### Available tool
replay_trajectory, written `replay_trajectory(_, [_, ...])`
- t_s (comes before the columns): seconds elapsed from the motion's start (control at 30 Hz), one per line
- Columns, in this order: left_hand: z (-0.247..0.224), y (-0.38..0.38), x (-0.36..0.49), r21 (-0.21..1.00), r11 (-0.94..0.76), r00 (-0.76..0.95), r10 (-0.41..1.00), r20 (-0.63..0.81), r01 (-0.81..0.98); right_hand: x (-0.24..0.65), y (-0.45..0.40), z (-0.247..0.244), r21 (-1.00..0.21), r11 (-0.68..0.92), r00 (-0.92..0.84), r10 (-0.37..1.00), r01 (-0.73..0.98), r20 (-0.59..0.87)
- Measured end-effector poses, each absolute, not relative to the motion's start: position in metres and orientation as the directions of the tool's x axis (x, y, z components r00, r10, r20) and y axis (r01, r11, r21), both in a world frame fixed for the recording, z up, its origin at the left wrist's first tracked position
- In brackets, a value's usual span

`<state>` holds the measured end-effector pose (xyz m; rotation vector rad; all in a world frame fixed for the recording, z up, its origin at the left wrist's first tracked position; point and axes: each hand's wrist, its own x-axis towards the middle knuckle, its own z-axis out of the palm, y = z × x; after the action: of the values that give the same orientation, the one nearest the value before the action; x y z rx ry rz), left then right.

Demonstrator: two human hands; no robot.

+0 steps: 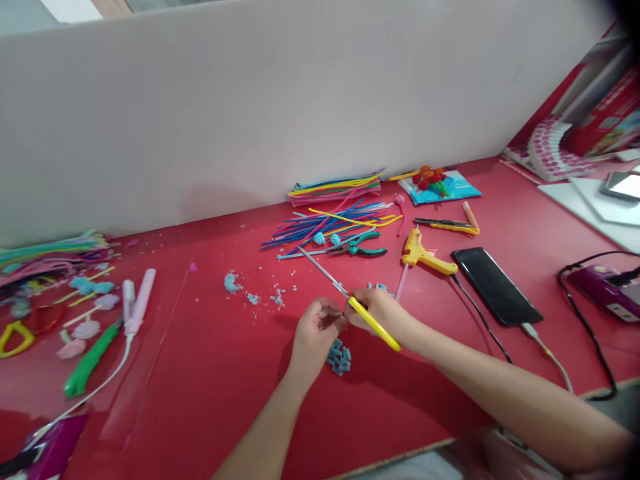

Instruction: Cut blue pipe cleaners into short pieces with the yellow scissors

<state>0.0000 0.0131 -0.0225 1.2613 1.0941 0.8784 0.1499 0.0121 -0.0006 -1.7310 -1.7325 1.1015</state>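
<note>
My right hand (383, 310) is closed around yellow-handled scissors (376, 325), whose blades point to the upper left over the table. Close against it, my left hand (315, 333) has its fingertips pinched together; whatever lies between them is too small to make out. Just below the two hands is a small pile of grey-blue cut pieces (340, 359). More small blue pieces (381, 287) lie behind my right hand, partly covered by it. Light-blue fluff and trimmings (231, 283) are scattered to the upper left.
Behind my hands lie loose pipe cleaners (330, 223), a pipe cleaner bundle (335, 189) and teal pliers (356, 249). A yellow glue gun (420, 253) and a phone (495, 287) with cables are on the right. A green-handled cutter (93, 363) and a pink corded tool (139, 303) lie left.
</note>
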Motion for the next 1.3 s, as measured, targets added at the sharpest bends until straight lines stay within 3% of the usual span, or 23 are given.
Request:
replay_trajectory(0.17, [-0.016,0.017,-0.005,0.985,0.137,0.21,0.965,-0.157,0.109,0.142,0.017,-0.006,-0.761,-0.112,-0.034,0.984,0.639,-0.174])
replay_trajectory(0.5, [-0.023,0.01,0.011,0.99,0.114,0.294,0.947,-0.134,0.085,0.166,0.007,-0.017,-0.809,0.041,-0.191,0.977,0.587,-0.089])
replay_trajectory(0.83, [-0.015,0.003,0.012,0.97,0.191,0.291,0.929,-0.228,0.151,0.169,-0.005,-0.017,-0.851,0.051,-0.196,0.979,0.523,-0.062])
replay_trajectory(0.97, [-0.015,0.002,0.008,0.971,0.113,0.325,0.929,-0.178,0.211,0.164,-0.007,-0.015,-0.83,0.058,-0.16,0.986,0.554,-0.038])
replay_trajectory(1.07, [-0.014,0.002,0.005,0.983,0.098,0.322,0.936,-0.144,0.157,0.163,-0.008,-0.011,-0.809,0.065,-0.147,0.989,0.585,-0.027])
replay_trajectory(1.17, [-0.014,0.005,0.001,0.966,0.259,0.253,0.933,-0.256,0.024,0.167,-0.009,-0.005,-0.768,0.072,-0.124,0.992,0.637,-0.009])
replay_trajectory(1.3, [-0.017,0.015,-0.008,0.894,0.392,0.155,0.918,-0.365,-0.218,0.176,-0.008,0.0,-0.541,0.072,-0.084,0.996,0.838,0.003])
